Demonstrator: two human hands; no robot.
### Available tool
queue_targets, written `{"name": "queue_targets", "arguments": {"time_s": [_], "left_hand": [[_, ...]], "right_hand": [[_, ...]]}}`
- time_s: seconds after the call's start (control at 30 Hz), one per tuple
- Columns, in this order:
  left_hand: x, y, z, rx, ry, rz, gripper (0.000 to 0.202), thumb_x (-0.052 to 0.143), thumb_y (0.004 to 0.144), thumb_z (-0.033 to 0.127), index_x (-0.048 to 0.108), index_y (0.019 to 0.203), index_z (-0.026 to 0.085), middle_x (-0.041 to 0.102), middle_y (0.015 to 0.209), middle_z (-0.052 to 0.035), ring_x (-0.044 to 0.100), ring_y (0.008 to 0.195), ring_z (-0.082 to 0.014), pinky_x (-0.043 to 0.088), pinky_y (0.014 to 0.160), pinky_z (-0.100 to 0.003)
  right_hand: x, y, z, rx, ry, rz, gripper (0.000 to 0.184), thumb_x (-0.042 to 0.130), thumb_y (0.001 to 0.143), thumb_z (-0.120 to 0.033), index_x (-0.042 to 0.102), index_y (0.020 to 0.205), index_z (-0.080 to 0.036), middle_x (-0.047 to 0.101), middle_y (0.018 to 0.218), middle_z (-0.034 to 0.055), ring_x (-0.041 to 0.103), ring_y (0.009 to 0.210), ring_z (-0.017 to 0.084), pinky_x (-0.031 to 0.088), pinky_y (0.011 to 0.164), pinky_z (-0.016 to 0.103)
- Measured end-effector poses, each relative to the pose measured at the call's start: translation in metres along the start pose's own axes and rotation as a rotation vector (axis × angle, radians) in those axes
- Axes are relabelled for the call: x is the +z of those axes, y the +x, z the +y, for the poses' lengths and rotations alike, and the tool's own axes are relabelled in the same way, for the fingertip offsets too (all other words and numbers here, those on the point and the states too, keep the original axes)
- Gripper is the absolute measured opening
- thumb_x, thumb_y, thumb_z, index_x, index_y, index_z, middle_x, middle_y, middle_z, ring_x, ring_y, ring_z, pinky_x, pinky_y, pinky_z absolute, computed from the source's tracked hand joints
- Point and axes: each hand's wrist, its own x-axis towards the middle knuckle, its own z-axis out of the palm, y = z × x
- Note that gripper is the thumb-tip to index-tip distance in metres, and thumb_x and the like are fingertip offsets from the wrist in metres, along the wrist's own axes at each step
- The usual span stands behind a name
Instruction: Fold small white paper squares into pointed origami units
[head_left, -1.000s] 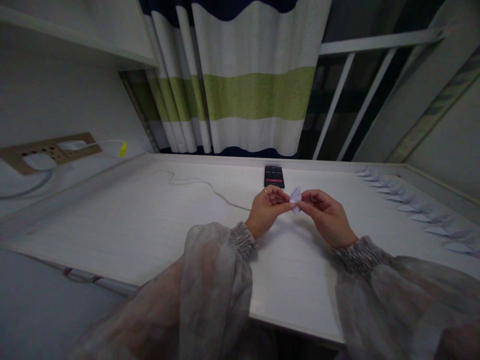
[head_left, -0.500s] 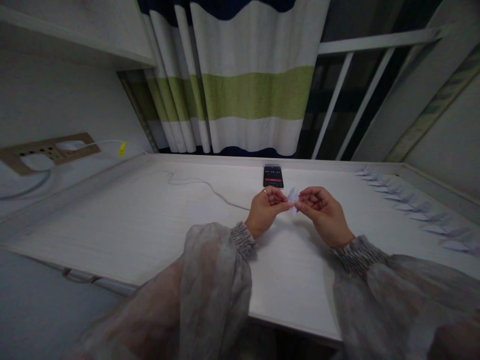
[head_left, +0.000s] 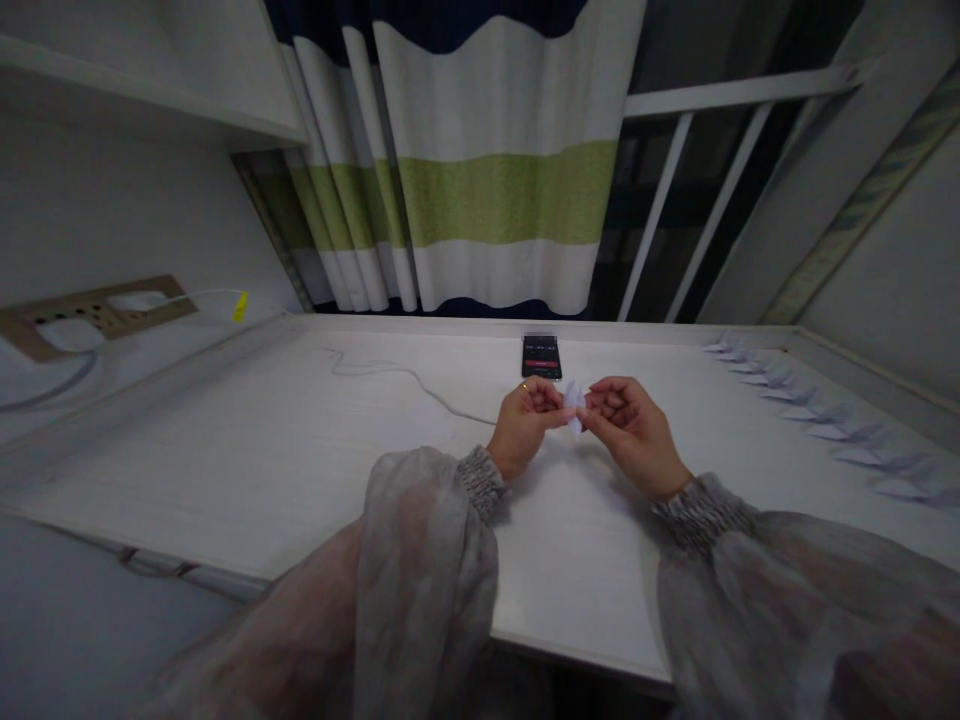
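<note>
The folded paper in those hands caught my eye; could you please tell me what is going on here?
A person pinches a small piece of folded white paper between the fingertips of the left hand and the right hand, above a white table. A row of folded white pieces lines the table's right side, and a phone lies just beyond the hands.

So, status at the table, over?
Left fingers and right fingers hold small folded white paper. Phone just beyond, seemingly not blocking. Row of folded papers off right.

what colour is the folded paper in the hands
The folded paper is white, shown in the head view.
</note>
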Motion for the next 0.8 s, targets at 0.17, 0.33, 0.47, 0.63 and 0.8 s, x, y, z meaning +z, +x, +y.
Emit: {"name": "queue_targets", "arguments": {"time_s": [0.17,0.33,0.47,0.63,0.8], "left_hand": [[0.000,0.000,-0.003,0.019,0.005,0.030,0.032,0.070,0.052,0.013,0.043,0.070,0.016,0.053,0.063,0.0058,0.050,0.059,-0.0054,0.041,0.062,-0.021],[-0.001,0.000,-0.008,0.078,0.159,0.077,0.019,0.066,0.059,0.016,0.055,0.074,0.014,0.058,0.071,0.0013,0.053,0.066,-0.0078,0.042,0.066,-0.022],[-0.001,-0.001,-0.009,0.045,0.228,0.044,0.014,0.061,0.064,0.020,0.063,0.077,0.014,0.061,0.072,-0.0016,0.053,0.066,-0.0105,0.044,0.067,-0.025],[0.002,-0.005,-0.002,0.076,0.237,-0.073,0.015,0.056,0.068,0.020,0.067,0.078,0.015,0.063,0.078,-0.0025,0.054,0.080,-0.0150,0.042,0.079,-0.030],[0.001,-0.004,-0.001,0.096,0.201,-0.091,0.021,0.061,0.067,0.025,0.067,0.086,0.017,0.059,0.087,-0.0033,0.051,0.089,-0.0162,0.039,0.084,-0.030]], "right_hand": [[0.003,-0.001,0.003,-0.057,-0.006,0.056,0.033,0.067,0.064,-0.033,0.043,0.085,-0.022,0.052,0.069,-0.0028,0.051,0.059,0.010,0.047,0.054,0.023],[0.002,-0.004,0.005,-0.128,-0.083,0.112,0.031,0.065,0.068,-0.028,0.045,0.090,-0.022,0.054,0.069,-0.0028,0.055,0.060,0.012,0.048,0.059,0.028],[0.000,-0.006,0.002,-0.221,-0.336,0.057,0.013,0.062,0.072,-0.028,0.057,0.081,-0.021,0.057,0.074,0.0011,0.055,0.068,0.015,0.046,0.066,0.031],[0.001,-0.007,-0.007,-0.303,-0.451,0.063,0.011,0.055,0.077,-0.025,0.064,0.083,-0.024,0.057,0.077,0.0027,0.054,0.073,0.016,0.046,0.067,0.032],[0.002,-0.008,-0.008,-0.327,-0.410,-0.032,0.024,0.047,0.080,-0.023,0.064,0.096,-0.028,0.053,0.085,0.0035,0.053,0.079,0.016,0.046,0.068,0.031]]}}
